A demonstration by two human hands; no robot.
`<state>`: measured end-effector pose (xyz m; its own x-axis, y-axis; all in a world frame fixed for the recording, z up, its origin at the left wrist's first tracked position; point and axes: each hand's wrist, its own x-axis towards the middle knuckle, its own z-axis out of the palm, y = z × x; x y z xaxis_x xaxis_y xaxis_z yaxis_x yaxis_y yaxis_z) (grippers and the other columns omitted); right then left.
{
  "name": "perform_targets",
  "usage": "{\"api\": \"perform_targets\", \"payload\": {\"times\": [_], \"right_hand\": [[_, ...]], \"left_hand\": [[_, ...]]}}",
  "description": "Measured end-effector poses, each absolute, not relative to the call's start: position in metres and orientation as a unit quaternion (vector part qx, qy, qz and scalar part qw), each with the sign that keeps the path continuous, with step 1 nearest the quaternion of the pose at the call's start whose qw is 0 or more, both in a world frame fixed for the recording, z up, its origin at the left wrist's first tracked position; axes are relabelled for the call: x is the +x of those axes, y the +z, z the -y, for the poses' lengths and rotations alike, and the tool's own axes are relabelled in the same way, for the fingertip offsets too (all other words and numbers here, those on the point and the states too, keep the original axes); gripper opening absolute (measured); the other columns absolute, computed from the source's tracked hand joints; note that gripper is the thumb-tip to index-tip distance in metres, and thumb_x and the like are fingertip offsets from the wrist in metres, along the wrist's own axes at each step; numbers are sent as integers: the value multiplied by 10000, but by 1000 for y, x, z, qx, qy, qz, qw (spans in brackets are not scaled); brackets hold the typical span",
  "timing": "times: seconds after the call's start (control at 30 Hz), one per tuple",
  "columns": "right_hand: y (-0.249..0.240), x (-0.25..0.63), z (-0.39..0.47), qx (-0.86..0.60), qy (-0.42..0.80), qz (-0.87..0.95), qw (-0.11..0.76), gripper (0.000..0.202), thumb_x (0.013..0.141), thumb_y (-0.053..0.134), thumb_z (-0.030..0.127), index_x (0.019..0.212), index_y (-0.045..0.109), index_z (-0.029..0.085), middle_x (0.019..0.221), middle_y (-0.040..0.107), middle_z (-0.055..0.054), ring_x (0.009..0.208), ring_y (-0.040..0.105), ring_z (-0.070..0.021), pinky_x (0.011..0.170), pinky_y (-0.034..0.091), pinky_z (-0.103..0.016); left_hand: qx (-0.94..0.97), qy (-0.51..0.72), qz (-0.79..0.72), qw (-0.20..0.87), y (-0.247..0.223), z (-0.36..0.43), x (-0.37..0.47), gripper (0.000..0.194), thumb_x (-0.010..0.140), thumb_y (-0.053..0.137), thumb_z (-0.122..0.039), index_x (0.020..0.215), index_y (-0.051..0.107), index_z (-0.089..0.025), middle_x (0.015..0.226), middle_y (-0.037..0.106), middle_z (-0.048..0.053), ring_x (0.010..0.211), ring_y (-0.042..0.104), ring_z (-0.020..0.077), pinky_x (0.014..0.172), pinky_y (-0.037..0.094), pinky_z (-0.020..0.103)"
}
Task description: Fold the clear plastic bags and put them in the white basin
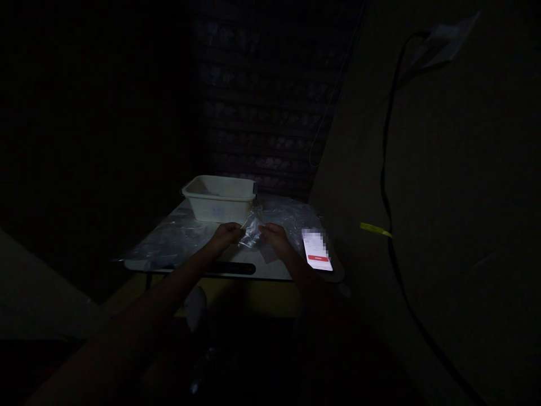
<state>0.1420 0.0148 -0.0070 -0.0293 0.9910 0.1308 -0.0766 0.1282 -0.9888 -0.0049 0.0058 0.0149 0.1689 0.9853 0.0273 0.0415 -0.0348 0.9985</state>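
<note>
A clear plastic bag (252, 230) is stretched between my two hands, just above the small white table (270, 272). My left hand (228, 233) pinches its left edge, and my right hand (274, 233) pinches the other side. The light is dim, so what the bag contains, if anything, cannot be made out. Right behind the bag stands a white plastic tub (220, 207); its inside is mostly hidden. More clear plastic bags lie spread on the table, some at the left (169, 239) and some at the right behind my right hand.
A lit phone (316, 251) lies at the table's right edge. The table's front has a dark slot (230, 268). Along the right wall hangs a black cable (384, 169) with a yellow tag (375, 229). A dark slatted surface (262, 113) rises behind the table.
</note>
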Motion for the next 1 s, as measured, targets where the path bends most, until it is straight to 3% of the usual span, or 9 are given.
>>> {"api": "perform_targets", "payload": {"times": [0.13,0.3,0.57,0.77,1.0], "right_hand": [[-6,141,-12,-418,498,506,566,216,514,567,332,509,471,139,451,407,59,422,362,-41,433,275,-185],[-5,140,-10,-427,486,541,537,214,513,575,320,491,482,129,448,410,52,420,355,-43,432,264,-194],[-12,140,-16,-407,512,514,555,228,534,560,348,486,471,143,426,387,63,409,348,-43,427,259,-196],[-7,141,-9,-416,567,523,482,232,466,612,329,521,501,133,451,449,48,411,393,-50,421,285,-198],[-9,141,-11,-417,554,506,513,227,444,620,303,564,540,128,455,487,44,401,417,-49,412,296,-189]], "left_hand": [[562,424,-445,554,13,-6,-3,186,498,591,-275,543,507,-114,456,474,-47,435,429,53,457,334,183],[529,496,-448,523,14,-9,-2,227,494,598,-288,623,541,-110,539,531,-20,503,476,74,521,376,213],[514,508,-435,537,11,-12,-5,146,488,580,-231,550,519,-114,463,492,-36,447,459,68,488,380,214],[486,548,-442,517,10,-13,-7,126,501,553,-222,557,502,-121,473,484,-41,448,458,65,488,389,213],[524,484,-446,540,15,-8,-5,210,493,567,-311,561,501,-124,484,492,-35,463,465,80,486,384,221]]}}
